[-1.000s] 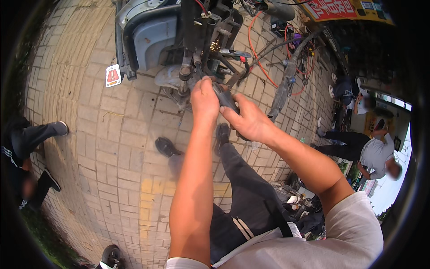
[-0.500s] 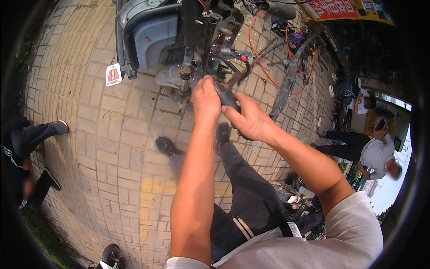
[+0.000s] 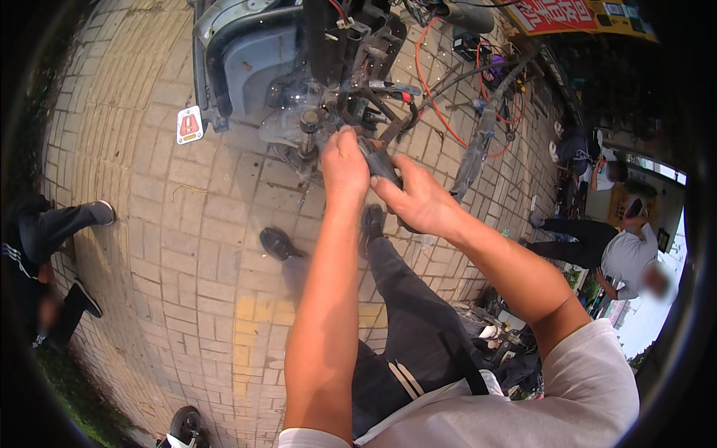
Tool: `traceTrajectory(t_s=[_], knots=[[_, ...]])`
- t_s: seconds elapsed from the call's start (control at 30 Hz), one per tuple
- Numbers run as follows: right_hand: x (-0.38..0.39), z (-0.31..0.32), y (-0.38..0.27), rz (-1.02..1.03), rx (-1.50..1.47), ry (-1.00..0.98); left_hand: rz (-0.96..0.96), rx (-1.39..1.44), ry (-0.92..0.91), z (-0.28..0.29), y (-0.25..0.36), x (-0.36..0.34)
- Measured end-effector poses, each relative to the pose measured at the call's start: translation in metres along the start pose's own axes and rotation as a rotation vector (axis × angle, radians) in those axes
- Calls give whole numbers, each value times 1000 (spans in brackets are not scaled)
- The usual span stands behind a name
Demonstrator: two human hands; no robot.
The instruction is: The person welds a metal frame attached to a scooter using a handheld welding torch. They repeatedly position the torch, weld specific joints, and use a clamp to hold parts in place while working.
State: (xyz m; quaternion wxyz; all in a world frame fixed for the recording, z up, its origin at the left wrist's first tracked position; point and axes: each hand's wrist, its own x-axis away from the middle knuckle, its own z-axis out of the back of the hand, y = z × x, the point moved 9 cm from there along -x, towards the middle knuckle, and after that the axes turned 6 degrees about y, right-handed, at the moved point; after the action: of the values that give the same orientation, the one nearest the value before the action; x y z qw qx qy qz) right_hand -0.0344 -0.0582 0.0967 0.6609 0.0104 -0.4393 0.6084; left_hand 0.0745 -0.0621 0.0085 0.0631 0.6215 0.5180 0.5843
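Note:
My left hand (image 3: pixel 344 164) is closed round the front end of a dark grey power tool (image 3: pixel 379 163), which looks like an angle grinder; its head is hidden behind my fingers. Farther back and to the right, my right hand (image 3: pixel 418 196) grips the tool's body, thumb along the top. The front end points at the metal frame of a partly stripped vehicle (image 3: pixel 326 45), apparently a scooter. Pale haze and bright specks hang round a metal upright (image 3: pixel 308 122) just beyond my left hand. A rusty bar (image 3: pixel 394 128) shows beyond the tool.
An orange hose (image 3: pixel 420 67) and a thick black wrapped tube (image 3: pixel 478 149) lie to the right. A white card with a red mark (image 3: pixel 190 125) is on the paving at left. One person (image 3: pixel 52 276) is at far left; another in grey (image 3: pixel 627 257) stands right.
Haze round the metal upright and frame has thickened and spread left. The bright specks have shifted. Both hands and the tool stay almost where they were.

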Motion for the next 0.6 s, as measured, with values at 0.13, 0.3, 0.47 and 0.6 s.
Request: traceTrajectory(t_s=[0.13, 0.3, 0.47, 0.6], knots=[[-2, 0, 4, 25, 18, 20, -5, 6, 1, 0, 0, 0], [0, -1, -3, -10, -14, -29, -12, 8, 10, 2, -1, -2], [1, 0, -2, -16, -6, -34, -10, 18, 3, 0, -1, -1], [2, 4, -1, -41, 23, -43, -7, 18, 39, 1, -1, 1]])
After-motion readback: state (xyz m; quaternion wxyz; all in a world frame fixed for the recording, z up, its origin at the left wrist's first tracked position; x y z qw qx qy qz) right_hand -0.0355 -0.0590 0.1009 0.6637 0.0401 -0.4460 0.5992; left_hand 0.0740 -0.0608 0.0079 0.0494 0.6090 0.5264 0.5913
